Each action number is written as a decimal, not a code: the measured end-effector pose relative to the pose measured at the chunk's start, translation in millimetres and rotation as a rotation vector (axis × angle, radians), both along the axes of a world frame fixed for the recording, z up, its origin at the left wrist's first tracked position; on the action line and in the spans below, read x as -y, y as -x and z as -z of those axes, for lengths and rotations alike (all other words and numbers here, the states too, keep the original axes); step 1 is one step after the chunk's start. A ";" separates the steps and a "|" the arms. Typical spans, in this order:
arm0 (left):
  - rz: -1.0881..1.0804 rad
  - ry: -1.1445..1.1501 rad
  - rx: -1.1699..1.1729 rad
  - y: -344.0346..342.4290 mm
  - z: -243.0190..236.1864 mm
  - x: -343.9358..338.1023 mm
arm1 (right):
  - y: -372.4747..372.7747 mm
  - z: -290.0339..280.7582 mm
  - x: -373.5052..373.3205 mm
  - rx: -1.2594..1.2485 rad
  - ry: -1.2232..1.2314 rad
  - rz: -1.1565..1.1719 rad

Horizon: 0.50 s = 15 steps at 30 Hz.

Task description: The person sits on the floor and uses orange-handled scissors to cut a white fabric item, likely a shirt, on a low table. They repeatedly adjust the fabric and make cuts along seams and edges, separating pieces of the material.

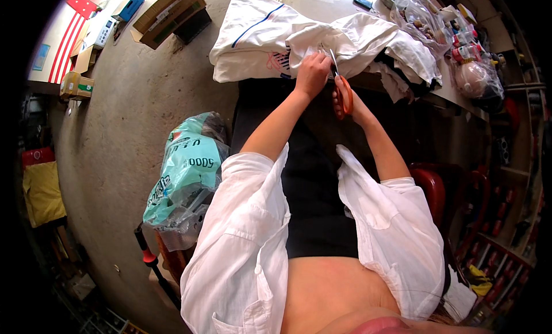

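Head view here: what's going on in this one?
A person seated at a table is working on white cloth with a blue stripe, bunched along the near edge. The left hand pinches a fold of it, while the right hand holds orange-handled scissors, blades pointing away from the person at that same fold. Whether they have cut anything is too small to tell. A mint-green plastic bag sits to the person's left.

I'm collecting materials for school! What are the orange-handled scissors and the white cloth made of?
Scissors: the bright orange handle looks smooth, probably plastic; the thin grey blades look like metal. White cloth: matt, soft fabric, perhaps cotton, since it folds and creases loosely.
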<state>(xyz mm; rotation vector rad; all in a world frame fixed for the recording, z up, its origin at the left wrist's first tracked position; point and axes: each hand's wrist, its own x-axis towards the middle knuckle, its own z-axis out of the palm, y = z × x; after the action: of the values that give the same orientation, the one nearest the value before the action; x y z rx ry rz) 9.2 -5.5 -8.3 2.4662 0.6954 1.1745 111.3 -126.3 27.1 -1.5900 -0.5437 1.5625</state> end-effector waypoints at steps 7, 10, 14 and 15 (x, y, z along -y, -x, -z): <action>0.040 0.056 0.054 1.0 -5.6 6.1 | -8.8 -0.1 -19.6 0.050 0.086 -0.044; 0.054 0.071 0.056 3.2 -6.9 6.8 | -16.7 7.0 -21.4 0.019 0.089 -0.060; 0.075 0.083 0.057 3.9 -6.6 12.0 | -17.5 21.8 -20.9 0.122 -0.072 -0.049; 0.068 0.089 0.061 4.4 -5.2 12.9 | -18.0 22.4 -21.5 0.134 -0.144 -0.060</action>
<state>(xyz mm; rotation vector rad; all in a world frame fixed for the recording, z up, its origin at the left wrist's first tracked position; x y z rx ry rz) 4.8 -18.4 -3.1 2.3512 0.6273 1.1629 129.3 -104.9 4.7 -1.5878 -0.7662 1.4329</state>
